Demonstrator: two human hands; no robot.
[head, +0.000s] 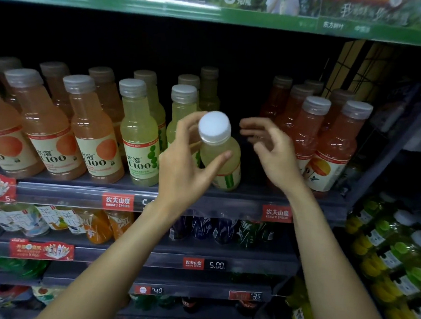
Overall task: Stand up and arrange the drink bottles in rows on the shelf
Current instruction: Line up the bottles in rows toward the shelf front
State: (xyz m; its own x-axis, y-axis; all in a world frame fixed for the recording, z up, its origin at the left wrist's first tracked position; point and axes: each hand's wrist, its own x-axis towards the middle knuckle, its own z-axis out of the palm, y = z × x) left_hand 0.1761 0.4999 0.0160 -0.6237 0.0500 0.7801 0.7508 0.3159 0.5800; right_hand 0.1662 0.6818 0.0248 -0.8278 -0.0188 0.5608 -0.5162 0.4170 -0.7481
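Observation:
A pale yellow-green drink bottle (219, 152) with a white cap leans toward me at the front of the shelf (79, 193). My left hand (187, 163) grips it below the cap, thumb across its front. My right hand (271, 150) hovers just to its right with loosely curled fingers, touching nothing. Upright yellow-green bottles (139, 135) stand to the left of the held one. Orange bottles (88, 132) fill the left of the shelf in rows. Pink-red bottles (333, 147) stand on the right. A dark gap lies behind my right hand.
A green banner shelf (213, 11) hangs overhead. Lower shelves (149, 256) hold tea and juice bottles behind price strips. A side rack (390, 264) at the right carries green and yellow bottles. A wire frame (353, 69) stands at the back right.

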